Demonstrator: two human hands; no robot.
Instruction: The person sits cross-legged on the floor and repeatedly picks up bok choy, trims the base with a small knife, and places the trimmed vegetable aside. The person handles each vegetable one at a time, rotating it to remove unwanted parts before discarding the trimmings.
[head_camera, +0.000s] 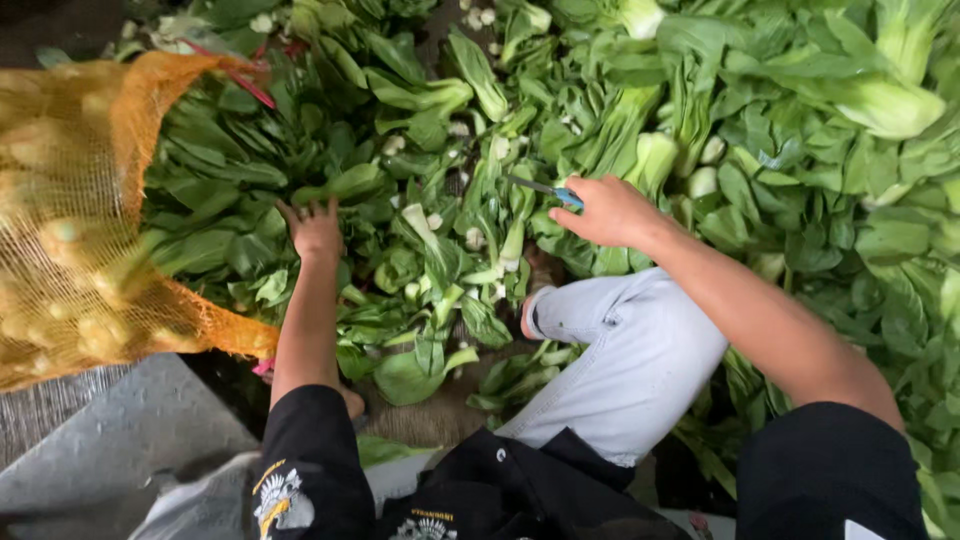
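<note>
I see leafy greens everywhere, their dark leaves smooth with a faint waxy sheen, the pale stalks glossier and moist-looking. In my right hand sits a small knife: the blade looks like thin bare metal, dull grey, and the handle a smooth blue plastic. My left hand rests bare on the leaves. At the left hangs an orange net sack, a coarse open plastic mesh, matt and rough. My trouser leg is pale woven cloth, matt and creased; my sleeves are black matt fabric. The floor looks like grey concrete, dull and scuffed.
</note>
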